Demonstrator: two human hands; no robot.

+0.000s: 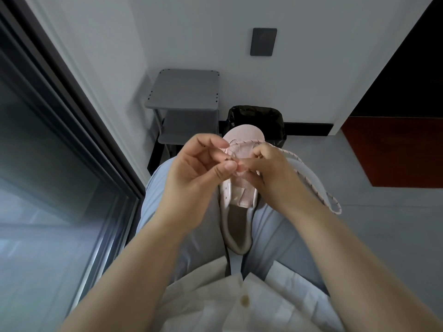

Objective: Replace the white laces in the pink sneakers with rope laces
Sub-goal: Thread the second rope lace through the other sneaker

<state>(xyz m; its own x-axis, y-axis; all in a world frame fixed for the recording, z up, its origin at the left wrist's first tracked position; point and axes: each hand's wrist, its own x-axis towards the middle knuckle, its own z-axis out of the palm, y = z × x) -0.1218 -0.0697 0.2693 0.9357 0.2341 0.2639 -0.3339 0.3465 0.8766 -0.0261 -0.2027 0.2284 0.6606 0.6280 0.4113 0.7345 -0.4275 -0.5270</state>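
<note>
Seated, w/ sneaker (242,131) wedged btwn thighs, toe fwd, heel opening toward body. Pinching end of lace (249,141) btwn thumb and forefinger of L hand (191,178), other fingers loosely curled above. Gripping sneaker's eyelet row w/ R hand (268,173), fingers curled tight; exact hold under knuckles hidden. Fingertips of both hands meeting over mid tongue. Lace threaded across toe-end eyelets, then trailing right over thigh, looping past edge of trousers (165,200), hanging free above floor (383,224).

Tight on left: glass door (36,152) w/ dark frame just beside left knee. Blocked ahead: grey shelf (184,92) and black-lined bin (256,116) just past toe, both against wall (191,32). More room on right: bare grey floor out to white corner post and red panel (395,152).

Dark plate (263,41) on wall above bin. White shirt (239,295) hem w/ button at bottom, lying over lap.
</note>
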